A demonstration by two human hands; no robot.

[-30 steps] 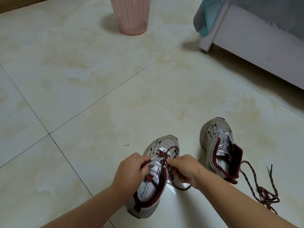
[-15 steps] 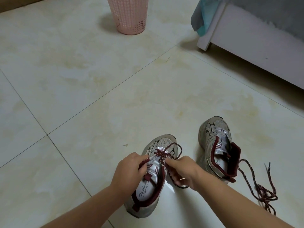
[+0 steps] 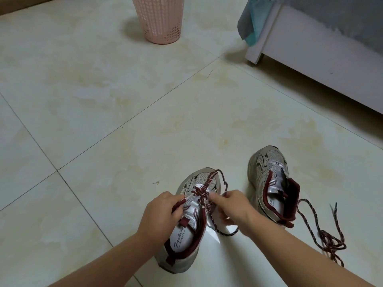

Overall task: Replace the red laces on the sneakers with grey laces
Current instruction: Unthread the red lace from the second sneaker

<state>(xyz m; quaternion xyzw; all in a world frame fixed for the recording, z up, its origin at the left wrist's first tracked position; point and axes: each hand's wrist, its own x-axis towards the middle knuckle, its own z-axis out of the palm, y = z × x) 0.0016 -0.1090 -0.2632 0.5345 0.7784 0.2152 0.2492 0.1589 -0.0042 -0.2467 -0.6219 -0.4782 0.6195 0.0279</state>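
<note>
Two grey sneakers with dark red trim stand on the tiled floor. The near sneaker [image 3: 186, 243] still has its red lace [image 3: 204, 190] threaded through the front eyelets. My left hand [image 3: 159, 214] grips this shoe's tongue and left side. My right hand [image 3: 232, 208] pinches the red lace at the shoe's right side, a loop standing up over the toe. The second sneaker [image 3: 269, 183] sits to the right with no lace in it. A loose red lace [image 3: 323, 233] lies tangled on the floor beside it. No grey lace is in view.
A pink perforated basket [image 3: 161, 19] stands at the far edge of the floor. A white bed frame [image 3: 323, 65] with grey and teal cloth [image 3: 255, 19] hanging from it runs along the right.
My right hand has pulled the lace outward, and a loop of it has risen over the toe of the near sneaker. My left hand keeps its hold.
</note>
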